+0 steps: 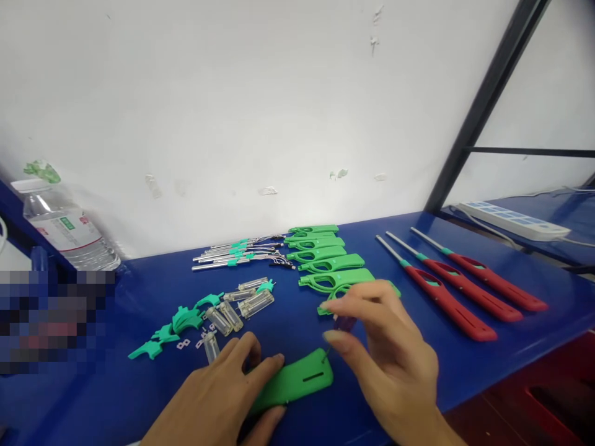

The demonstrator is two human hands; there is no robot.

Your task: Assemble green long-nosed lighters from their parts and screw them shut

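Observation:
My left hand (pixel 216 390) is wrapped round a green lighter handle (pixel 304 379) with a dark slot near its rounded end, pressing it to the blue table. Part of that handle is hidden under my fingers. Between thumb and fingertips, my right hand (pixel 395 347) pinches a small screwdriver (pixel 344 323) with a dark purple grip. Its thin shaft points down to the handle's rounded end. Just beyond my left hand lie clear fuel tanks (pixel 257 303), teal triggers (pixel 186 319) and tiny pale metal pieces (pixel 183 344). Several green handle shells (pixel 332 282) are lined up behind my right hand.
Metal lighter tubes with wires (pixel 223 265) lie at the back. Three red lighters (pixel 450 300) rest on the table's (pixel 418 229) right side. At the left leans a water bottle (pixel 69 229). A power strip (pixel 514 220) lies beyond a black frame post (pixel 483 93).

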